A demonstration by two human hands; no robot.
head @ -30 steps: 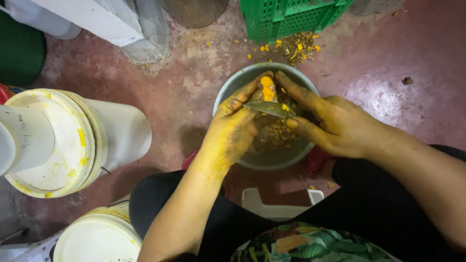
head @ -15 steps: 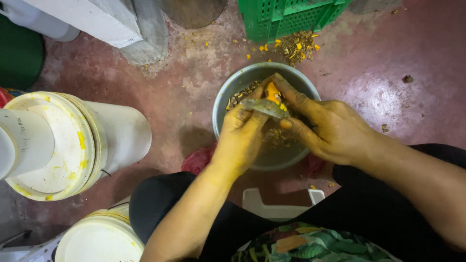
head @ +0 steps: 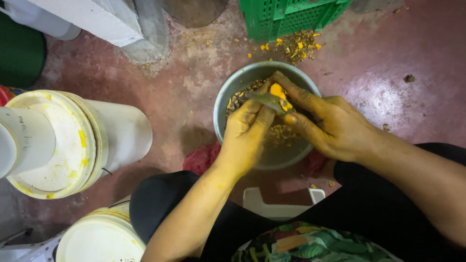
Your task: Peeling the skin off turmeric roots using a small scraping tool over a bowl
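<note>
A person sits low over a reddish, stained concrete floor (head: pixel 145 97), both bare hands held above a round grey metal bowl (head: pixel 228 97) that stands on the floor just in front of their knees. The left hand (head: pixel 245 138), stained yellow, is closed around a small knife with a dull metal blade (head: pixel 267 101), its edge laid against a bright orange-yellow piece of root (head: pixel 278 91). The right hand (head: pixel 330 123) pinches that root between thumb and fingers, holding it over the far part of the bowl. Brown and yellow peelings (head: pixel 279 133) lie in the bottom of the bowl.

On the far side, a green plastic slatted crate (head: pixel 291 17) stands on the floor, with a scatter of orange and brown scraps (head: pixel 296 46) just before it. To the left lies a large white plastic bucket on its side (head: pixel 97 140), smeared with yellow. A second white bucket (head: pixel 102 237) sits near the left knee. A crumpled red plastic bag (head: pixel 201 157) lies beside the bowl, touching its left edge. A white plastic stool (head: pixel 276 206) shows between the person's legs.
</note>
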